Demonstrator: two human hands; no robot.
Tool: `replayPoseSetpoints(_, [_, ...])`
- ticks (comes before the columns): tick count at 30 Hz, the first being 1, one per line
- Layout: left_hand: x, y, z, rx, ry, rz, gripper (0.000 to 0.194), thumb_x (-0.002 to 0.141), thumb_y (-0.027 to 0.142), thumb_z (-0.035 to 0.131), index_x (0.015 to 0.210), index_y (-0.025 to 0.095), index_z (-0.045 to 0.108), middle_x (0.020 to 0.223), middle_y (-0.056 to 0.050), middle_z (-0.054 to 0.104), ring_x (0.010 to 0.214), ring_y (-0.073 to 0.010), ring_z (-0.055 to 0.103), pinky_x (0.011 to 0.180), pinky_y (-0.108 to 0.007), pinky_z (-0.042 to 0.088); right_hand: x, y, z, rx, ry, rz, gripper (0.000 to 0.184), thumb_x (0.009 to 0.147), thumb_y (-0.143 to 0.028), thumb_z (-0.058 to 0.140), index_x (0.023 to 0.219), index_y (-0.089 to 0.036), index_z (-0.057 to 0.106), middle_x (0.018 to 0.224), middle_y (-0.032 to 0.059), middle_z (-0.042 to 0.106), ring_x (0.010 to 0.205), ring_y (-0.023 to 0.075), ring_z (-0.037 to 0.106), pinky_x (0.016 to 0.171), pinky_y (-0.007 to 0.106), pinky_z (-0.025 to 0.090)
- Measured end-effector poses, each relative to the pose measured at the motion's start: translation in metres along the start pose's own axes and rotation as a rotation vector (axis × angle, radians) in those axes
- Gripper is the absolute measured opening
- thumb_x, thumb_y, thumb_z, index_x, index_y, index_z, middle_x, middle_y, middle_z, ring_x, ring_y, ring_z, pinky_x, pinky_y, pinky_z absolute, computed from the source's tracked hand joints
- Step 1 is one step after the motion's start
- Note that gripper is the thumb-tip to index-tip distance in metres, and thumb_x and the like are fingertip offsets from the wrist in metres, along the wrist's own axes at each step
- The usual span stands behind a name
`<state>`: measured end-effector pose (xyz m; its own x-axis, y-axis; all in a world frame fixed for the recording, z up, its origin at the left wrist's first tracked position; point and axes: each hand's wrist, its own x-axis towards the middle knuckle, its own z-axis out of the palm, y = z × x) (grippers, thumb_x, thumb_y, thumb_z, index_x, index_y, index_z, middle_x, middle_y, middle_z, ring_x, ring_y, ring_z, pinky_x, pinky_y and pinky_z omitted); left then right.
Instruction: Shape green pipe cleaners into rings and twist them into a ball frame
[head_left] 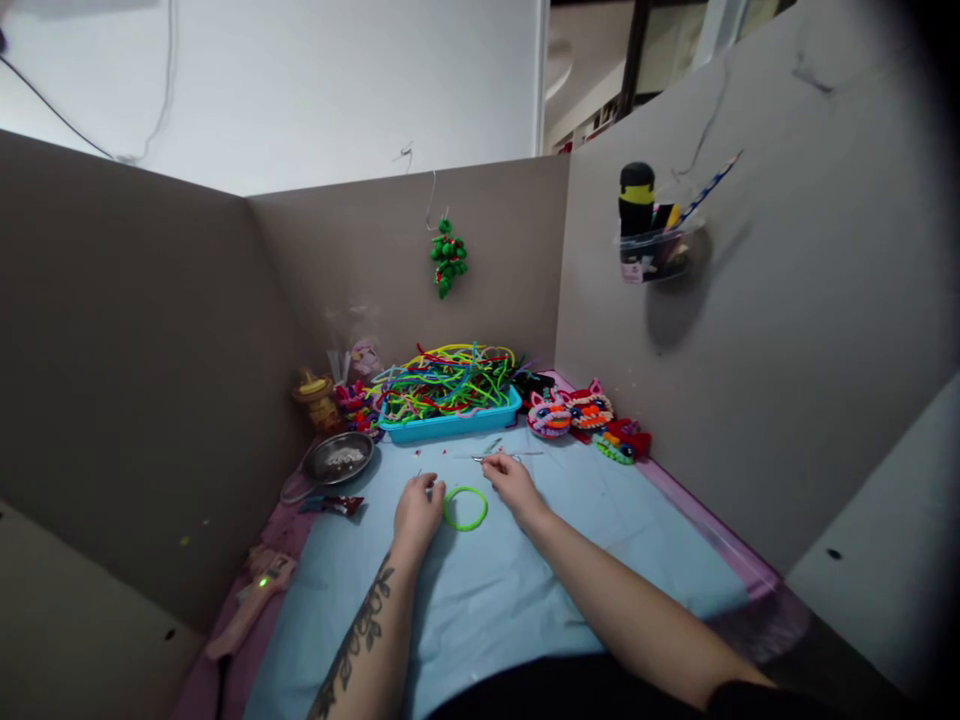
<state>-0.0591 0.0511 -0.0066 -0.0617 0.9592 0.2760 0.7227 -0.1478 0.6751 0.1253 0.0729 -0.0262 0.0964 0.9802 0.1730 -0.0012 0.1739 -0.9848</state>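
Observation:
A bright green ring (466, 528) lies on the light blue table cover, between my two hands. Just left of it is my left hand (418, 512), its fingers curled and the thumb close to the ring's edge. A small dark tip shows above those fingers, but what they hold is hidden. My right hand (511, 484) reaches beyond the ring, thumb and fingers pinched at a thin metal tool (477, 459), whose kind is too small to tell. Small scraps (444, 451) are scattered near it on the cover.
A blue tray (450, 427) heaped with colourful pipe cleaners (450, 380) stands at the back. Fuzzy animal-face crafts (550, 415) sit to its right. A metal dish (339, 460) with white bits and a pink glue gun (251, 605) are at left. Grey panels enclose the table.

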Motion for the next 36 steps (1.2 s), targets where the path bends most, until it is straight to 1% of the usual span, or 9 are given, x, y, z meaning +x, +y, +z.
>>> replayPoseSetpoints(2, [-0.001, 0.001, -0.002, 0.078, 0.076, 0.083, 0.031, 0.079, 0.03, 0.048, 0.103, 0.015, 0.063, 0.102, -0.012, 0.063, 0.098, -0.0233, 0.056, 0.088, -0.037, 0.041, 0.0, 0.001, 0.0, -0.027, 0.011, -0.023, 0.025, 0.068, -0.038, 0.055, 0.078, -0.016, 0.062, 0.063, 0.0006, 0.058, 0.057, 0.0132, 0.05, 0.053, 0.023, 0.037])
replayPoseSetpoints(4, [-0.002, 0.003, -0.003, 0.098, 0.076, 0.169, 0.031, 0.081, 0.028, 0.047, 0.105, 0.016, 0.062, 0.104, -0.011, 0.062, 0.101, -0.0228, 0.055, 0.091, -0.038, 0.04, 0.0, 0.001, -0.001, -0.067, 0.02, -0.041, 0.024, 0.069, -0.035, 0.053, 0.078, -0.015, 0.063, 0.065, 0.0015, 0.061, 0.059, 0.0141, 0.052, 0.055, 0.024, 0.039])
replayPoseSetpoints(8, [-0.007, 0.008, -0.002, 0.111, -0.077, 0.265, 0.03, 0.079, 0.029, 0.049, 0.103, 0.018, 0.064, 0.104, -0.01, 0.063, 0.101, -0.0231, 0.055, 0.093, -0.039, 0.039, -0.002, 0.001, -0.001, -0.283, -0.041, -0.102, 0.019, 0.068, -0.022, 0.051, 0.078, -0.016, 0.066, 0.074, 0.0036, 0.066, 0.067, 0.0162, 0.057, 0.066, 0.028, 0.044])
replayPoseSetpoints(11, [-0.012, 0.012, -0.002, 0.13, -0.219, 0.287, 0.043, 0.075, 0.035, 0.056, 0.115, 0.019, 0.059, 0.122, -0.011, 0.056, 0.122, -0.0287, 0.04, 0.101, -0.044, 0.031, -0.006, -0.002, 0.0, -0.482, -0.177, -0.208, 0.023, 0.068, -0.013, 0.051, 0.081, -0.018, 0.069, 0.081, 0.0051, 0.069, 0.076, 0.0181, 0.06, 0.073, 0.03, 0.045])
replayPoseSetpoints(14, [-0.017, 0.016, -0.003, 0.158, -0.344, 0.243, 0.061, 0.072, 0.043, 0.058, 0.129, 0.024, 0.047, 0.138, -0.008, 0.041, 0.135, -0.0335, 0.012, 0.104, -0.053, 0.019, -0.009, -0.006, -0.001, -0.592, -0.288, -0.273, 0.03, 0.068, -0.009, 0.05, 0.088, -0.021, 0.07, 0.086, 0.0038, 0.07, 0.083, 0.02, 0.059, 0.078, 0.032, 0.044])
replayPoseSetpoints(18, [-0.02, 0.019, -0.006, 0.231, -0.427, 0.164, 0.07, 0.068, 0.049, 0.06, 0.131, 0.025, 0.043, 0.146, -0.008, 0.026, 0.135, -0.0374, -0.004, 0.102, -0.061, 0.009, -0.011, -0.009, -0.004, -0.63, -0.347, -0.267, 0.04, 0.064, -0.007, 0.054, 0.097, -0.024, 0.069, 0.09, 0.0022, 0.07, 0.088, 0.0209, 0.058, 0.082, 0.033, 0.043])
replayPoseSetpoints(22, [-0.02, 0.018, -0.006, 0.274, -0.457, 0.147, 0.071, 0.067, 0.053, 0.059, 0.13, 0.024, 0.045, 0.148, -0.01, 0.021, 0.134, -0.0389, -0.007, 0.101, -0.062, 0.01, -0.01, -0.006, -0.006, -0.615, -0.4, -0.272, 0.043, 0.061, -0.007, 0.056, 0.098, -0.024, 0.069, 0.09, 0.0017, 0.07, 0.083, 0.02, 0.058, 0.079, 0.032, 0.044])
replayPoseSetpoints(30, [-0.02, 0.013, -0.001, 0.302, -0.488, 0.083, 0.076, 0.067, 0.058, 0.056, 0.133, 0.023, 0.041, 0.149, -0.015, 0.014, 0.132, -0.0423, -0.012, 0.097, -0.066, 0.01, -0.012, -0.01, -0.006, -0.677, -0.461, -0.292, 0.05, 0.058, -0.006, 0.059, 0.106, -0.021, 0.065, 0.099, 0.0039, 0.068, 0.093, 0.0216, 0.056, 0.085, 0.034, 0.041])
replayPoseSetpoints(36, [-0.019, 0.012, 0.0, 0.252, -0.49, 0.064, 0.075, 0.066, 0.057, 0.059, 0.131, 0.024, 0.043, 0.149, -0.013, 0.012, 0.132, -0.0412, -0.013, 0.099, -0.065, 0.01, -0.011, -0.007, -0.007, -0.619, -0.463, -0.267, 0.048, 0.058, -0.006, 0.06, 0.104, -0.02, 0.066, 0.097, 0.0047, 0.068, 0.094, 0.0223, 0.056, 0.087, 0.036, 0.041])
